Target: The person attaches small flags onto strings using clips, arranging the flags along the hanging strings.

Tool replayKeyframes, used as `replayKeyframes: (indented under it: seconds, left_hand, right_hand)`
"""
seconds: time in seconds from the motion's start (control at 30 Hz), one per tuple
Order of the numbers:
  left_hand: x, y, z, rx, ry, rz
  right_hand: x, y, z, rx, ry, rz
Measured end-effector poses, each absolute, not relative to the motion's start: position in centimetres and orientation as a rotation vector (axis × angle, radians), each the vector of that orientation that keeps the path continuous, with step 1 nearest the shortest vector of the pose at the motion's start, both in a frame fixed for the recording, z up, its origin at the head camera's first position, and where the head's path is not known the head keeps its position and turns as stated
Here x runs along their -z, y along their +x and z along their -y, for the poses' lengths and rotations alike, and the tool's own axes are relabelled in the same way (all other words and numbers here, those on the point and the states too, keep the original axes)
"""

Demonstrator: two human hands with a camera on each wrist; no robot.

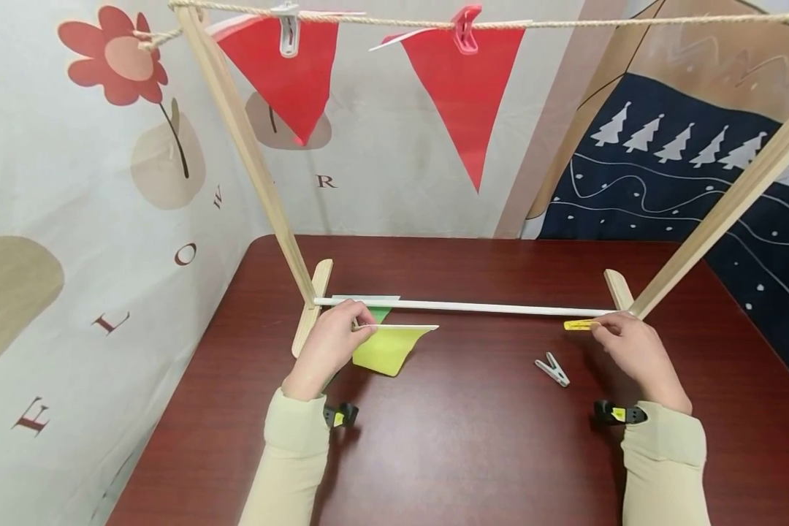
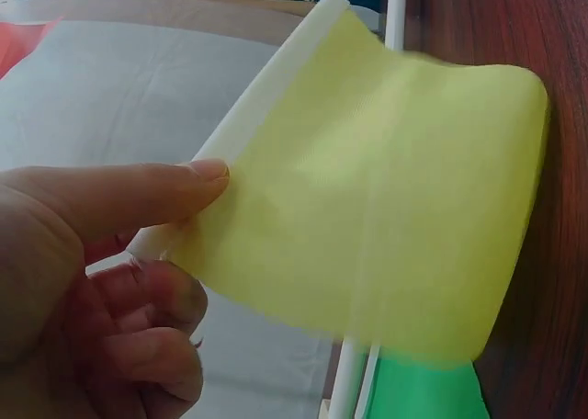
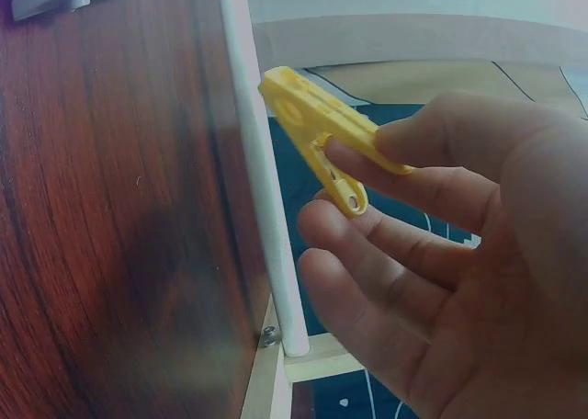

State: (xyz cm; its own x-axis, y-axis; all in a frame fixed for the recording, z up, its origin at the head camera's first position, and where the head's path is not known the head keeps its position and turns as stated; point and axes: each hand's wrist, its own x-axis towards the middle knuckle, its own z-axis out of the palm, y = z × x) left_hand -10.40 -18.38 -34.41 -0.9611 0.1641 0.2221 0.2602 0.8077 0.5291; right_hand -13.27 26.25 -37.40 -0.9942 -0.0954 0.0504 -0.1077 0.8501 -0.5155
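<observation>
Between thumb and fingers, my left hand (image 1: pixel 332 337) pinches the white top edge of a yellow bunting flag (image 1: pixel 389 352). The flag hangs from that edge over the table, and in the left wrist view its cloth (image 2: pixel 377 189) spreads out beyond the fingertips. At the right, my right hand (image 1: pixel 638 352) holds a yellow clothespin (image 3: pixel 317 130) by one leg, thumb on top and a finger inside. A pale grey clothespin (image 1: pixel 554 370) lies on the table left of this hand. Partly hidden behind the yellow flag is a green flag (image 1: pixel 383 313) with a pale edge.
Wooden posts (image 1: pixel 256 161) on feet stand left and right, joined low by a white rod (image 1: pixel 486 307). A rope (image 1: pixel 578 24) runs across the top, with two red flags (image 1: pixel 463 95) clipped by a white clothespin (image 1: pixel 290 33) and a red clothespin (image 1: pixel 465 31).
</observation>
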Motion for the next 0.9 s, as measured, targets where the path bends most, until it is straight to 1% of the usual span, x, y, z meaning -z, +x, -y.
replayKeyframes:
  seconds: [0.4,0.9]
  left_hand:
    - [34.0,-10.4,20.4,0.875,-0.246,2.888]
    - [34.5,-10.5,20.3,0.875,-0.256,2.915]
  right_hand:
    - [37.2,-13.4,-26.1,-0.898,0.099,2.929]
    - [37.2,-13.4,-26.2,-0.917,0.03,2.918]
